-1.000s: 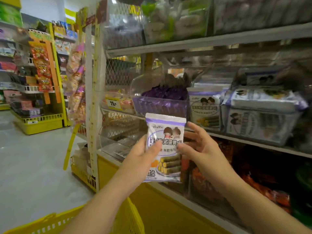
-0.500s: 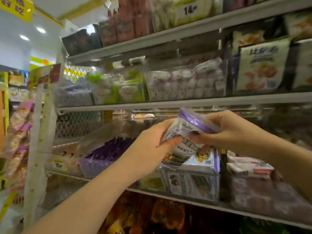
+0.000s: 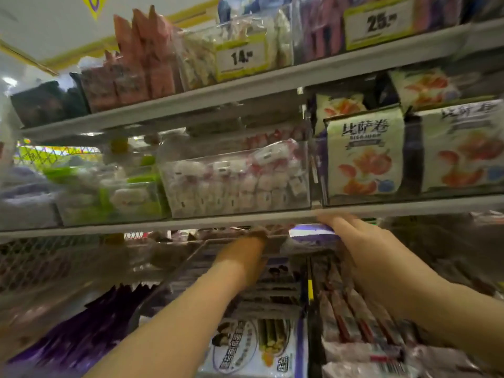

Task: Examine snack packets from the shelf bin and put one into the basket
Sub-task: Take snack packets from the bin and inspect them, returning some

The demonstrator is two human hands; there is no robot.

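Both my arms reach up and deep into the clear shelf bin (image 3: 191, 249) under the middle shelf. A purple-and-white snack packet (image 3: 311, 234) shows between my hands, lying flat and blurred just below the shelf edge. My right hand (image 3: 360, 246) grips its right end. My left hand (image 3: 245, 257) is close to its left end, with the fingertips hidden by blur, so its hold is unclear. More packets of the same kind (image 3: 253, 347) lie in the bin below my forearms. The basket is out of view.
The grey shelf edge (image 3: 163, 222) runs right above my hands. On it stand clear bins of small white sweets (image 3: 234, 181) and green-wrapped ones (image 3: 114, 197), and pizza-roll bags (image 3: 365, 154). Purple packets (image 3: 81, 331) lie lower left, red-striped packets (image 3: 349, 317) lower right.
My view has tilted up from the aisle and basket to the shelves. The packet I held up in front of me has moved forward and up into the bin under the shelf.
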